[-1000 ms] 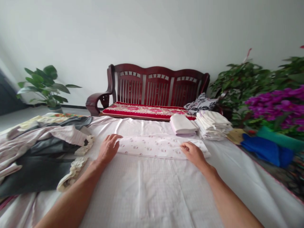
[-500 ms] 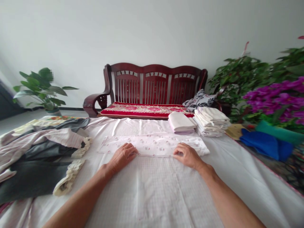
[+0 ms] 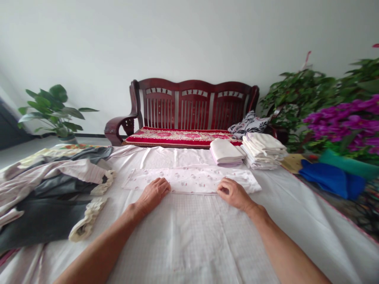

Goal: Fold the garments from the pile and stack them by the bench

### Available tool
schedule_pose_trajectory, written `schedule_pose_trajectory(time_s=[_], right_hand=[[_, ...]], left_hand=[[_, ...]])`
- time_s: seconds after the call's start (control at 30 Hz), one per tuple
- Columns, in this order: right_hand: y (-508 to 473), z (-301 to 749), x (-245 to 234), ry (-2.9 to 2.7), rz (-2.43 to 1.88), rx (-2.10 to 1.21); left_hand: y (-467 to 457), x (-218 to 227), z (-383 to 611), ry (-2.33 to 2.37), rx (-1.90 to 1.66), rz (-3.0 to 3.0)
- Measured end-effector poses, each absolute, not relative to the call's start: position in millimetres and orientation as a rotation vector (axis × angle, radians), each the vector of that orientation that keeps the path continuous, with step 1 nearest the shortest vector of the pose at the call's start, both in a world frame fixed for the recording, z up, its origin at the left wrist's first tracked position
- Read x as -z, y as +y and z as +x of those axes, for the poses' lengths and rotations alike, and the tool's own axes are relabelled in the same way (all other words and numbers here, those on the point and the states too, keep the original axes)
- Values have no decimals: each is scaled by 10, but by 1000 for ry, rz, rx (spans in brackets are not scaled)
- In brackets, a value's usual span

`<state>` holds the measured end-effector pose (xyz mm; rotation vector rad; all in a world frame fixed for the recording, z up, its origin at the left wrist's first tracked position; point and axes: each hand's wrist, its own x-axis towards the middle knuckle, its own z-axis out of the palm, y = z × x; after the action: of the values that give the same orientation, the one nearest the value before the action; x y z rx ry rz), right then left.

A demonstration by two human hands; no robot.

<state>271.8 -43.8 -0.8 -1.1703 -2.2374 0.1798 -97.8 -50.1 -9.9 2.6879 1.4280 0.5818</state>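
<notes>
A white cloth with a small print point(image 3: 192, 179) lies folded into a long flat strip across the covered table. My left hand point(image 3: 156, 190) is closed at its near edge, left of the middle, fingers curled down over the fabric. Toward the strip's right end, my right hand point(image 3: 232, 192) pinches the same near edge between thumb and fingers. The cloth's right end looks slightly rumpled. Just behind it stand a smaller folded pile point(image 3: 225, 153) and a taller stack of folded white cloths point(image 3: 262, 150).
Dark and pale clothes point(image 3: 56, 197) with ruffled cuffs are heaped at the left. A white sheet point(image 3: 192, 240) covers the table. Beyond it stands a wooden bench point(image 3: 194, 102) with a red cover. Blue cloth point(image 3: 331, 179) and purple flowers point(image 3: 349, 122) are at the right.
Both hands stay at the cloth's near edge, with only very slight shifts of the fingers. The folded strip has barely moved.
</notes>
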Motion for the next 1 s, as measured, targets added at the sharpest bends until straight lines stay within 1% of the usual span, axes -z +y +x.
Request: schedule_pose_trajectory(time_s=[0.57, 0.7, 0.83, 1.0], right_hand=[[-450, 2712, 9, -2340, -1124, -59], [-443, 2722, -15, -2321, -1143, -136], [-382, 2753, 14, -2189, -1223, -223], [-307, 2755, 71, -2123, -1326, -282]], left_hand=[[-509, 45, -957, 1436, -551, 2682], [-528, 31, -968, 1419, -564, 2666], [-529, -7, -956, 1424, -548, 2673], [-328, -120, -689, 1546, -577, 2625]])
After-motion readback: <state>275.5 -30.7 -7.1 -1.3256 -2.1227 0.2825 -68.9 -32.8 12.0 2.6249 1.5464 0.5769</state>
